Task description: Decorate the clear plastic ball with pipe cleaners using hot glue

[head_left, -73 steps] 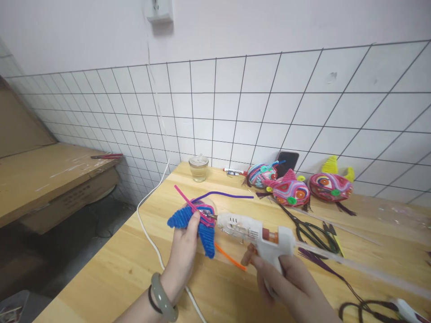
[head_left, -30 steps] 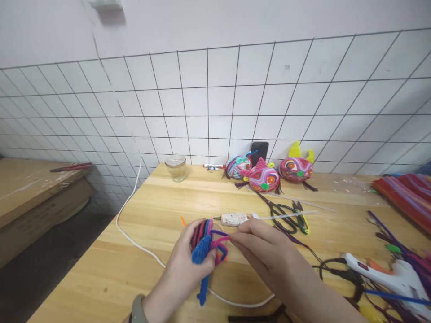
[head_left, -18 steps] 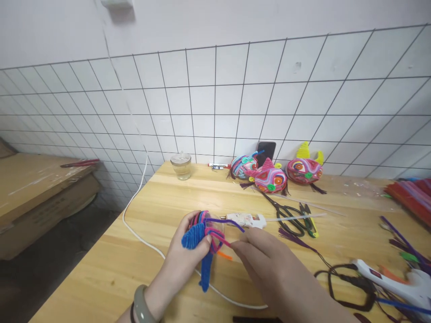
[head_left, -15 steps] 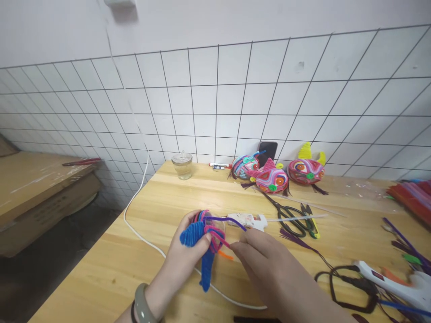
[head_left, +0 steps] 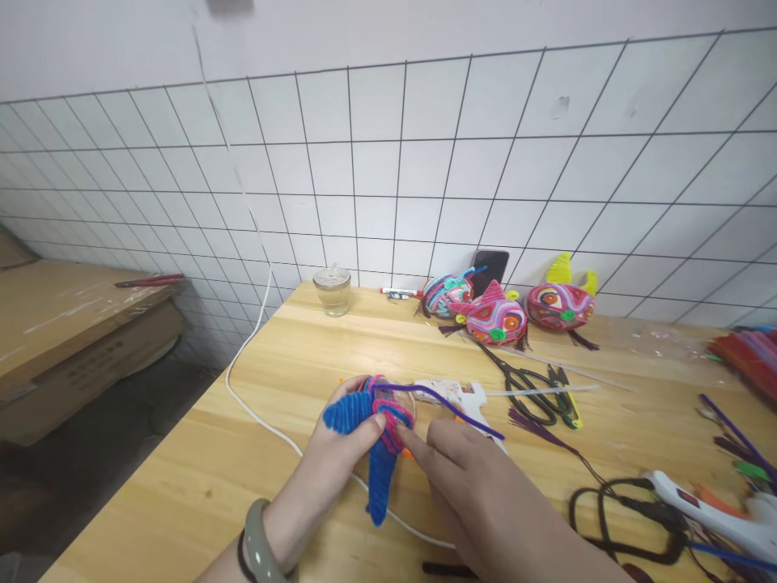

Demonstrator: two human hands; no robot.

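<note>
A half-covered craft figure [head_left: 397, 413], wound with pink and blue pipe cleaners over a clear body, is gripped by my left hand [head_left: 343, 445]. Two ribbed blue ear-like pieces [head_left: 349, 413] stick out from it, one to the left and one down toward me. Across its top runs a loose purple pipe cleaner [head_left: 452, 401], its free end reaching right above my right hand [head_left: 467, 461]. That hand's index fingertip presses against the pink winding, with the other fingers curled in; whether a pipe cleaner end is pinched there is hidden.
Behind the hands lies a white glue gun [head_left: 452, 393], with black scissors [head_left: 528, 389] to its right. Finished pipe-cleaner figures [head_left: 498, 320], a phone [head_left: 490, 271] and a lidded glass [head_left: 333, 291] stand along the wall. A second glue gun [head_left: 698, 502] and its black cord lie at right.
My right hand has moved in against the figure. The pink strand it held out now lies against the body. The purple pipe cleaner's free end hangs farther right, and the figure has turned slightly.
</note>
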